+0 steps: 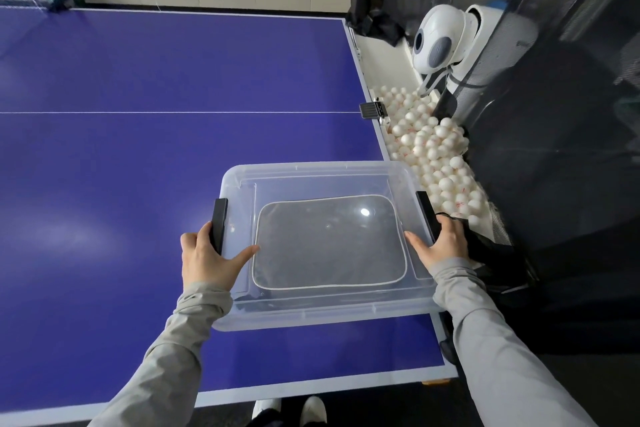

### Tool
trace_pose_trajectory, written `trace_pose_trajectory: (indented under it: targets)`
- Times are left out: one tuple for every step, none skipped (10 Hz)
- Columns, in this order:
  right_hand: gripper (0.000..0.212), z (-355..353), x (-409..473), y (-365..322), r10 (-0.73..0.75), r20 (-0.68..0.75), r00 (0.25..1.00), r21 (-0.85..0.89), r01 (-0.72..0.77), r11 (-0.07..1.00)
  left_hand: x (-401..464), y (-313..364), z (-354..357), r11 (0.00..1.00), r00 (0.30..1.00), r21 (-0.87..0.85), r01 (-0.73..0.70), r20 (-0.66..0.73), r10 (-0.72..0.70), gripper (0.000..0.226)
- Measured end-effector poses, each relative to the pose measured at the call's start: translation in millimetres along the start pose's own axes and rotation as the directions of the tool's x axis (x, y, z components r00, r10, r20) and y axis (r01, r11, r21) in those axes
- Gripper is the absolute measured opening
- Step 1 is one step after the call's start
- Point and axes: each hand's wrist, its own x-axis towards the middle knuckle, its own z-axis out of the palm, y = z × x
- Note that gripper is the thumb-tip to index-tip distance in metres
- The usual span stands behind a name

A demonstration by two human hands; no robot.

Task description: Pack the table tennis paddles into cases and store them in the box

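1. On the blue tabletop (138,149), near its front right corner: sitting closed, a clear plastic box (311,180) with its lid on.
2. At the box's left side: gripping the black latch (219,224) with curled fingers, thumb lying flat on the lid — left hand (207,258), in a grey sleeve.
3. Inside the box, seen through the lid: lying flat, a dark paddle case (329,243) with white piping around its edge.
4. At the box's right side: curling over the other black latch (426,215) and the box's rim, thumb resting on the lid — right hand (440,244).
5. Beyond the tabletop's right edge: lying heaped in a trough, many white balls (436,152); standing behind them, a white ball machine (440,42) beside black netting (554,149).
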Motion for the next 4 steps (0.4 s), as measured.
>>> trace_pose_trajectory:
  targets:
    - [0.070,-3.5,-2.1,-3.3,0.016,0.027,0.999,0.002,-0.016,1.000,-0.2,-0.8,-0.5,1.000,0.999,-0.029,0.009,0.036,-0.008,0.089]
    - [0.072,-5.4,-3.0,-3.1,0.009,0.054,0.998,-0.014,-0.008,1.000,3.0,-1.6,-1.3,1.000,0.998,-0.008,0.004,0.060,-0.004,0.091]
    - [0.072,-10.7,-5.6,-11.6,-0.060,0.039,0.997,-0.043,0.062,0.997,3.1,7.2,-8.0,0.996,0.997,0.086,-0.035,0.068,0.029,0.099]
    - [0.070,-8.9,-5.2,-26.8,-0.123,0.057,0.991,-0.047,0.126,0.991,2.2,17.0,-11.1,0.963,0.985,0.208,-0.172,0.066,0.162,0.093]
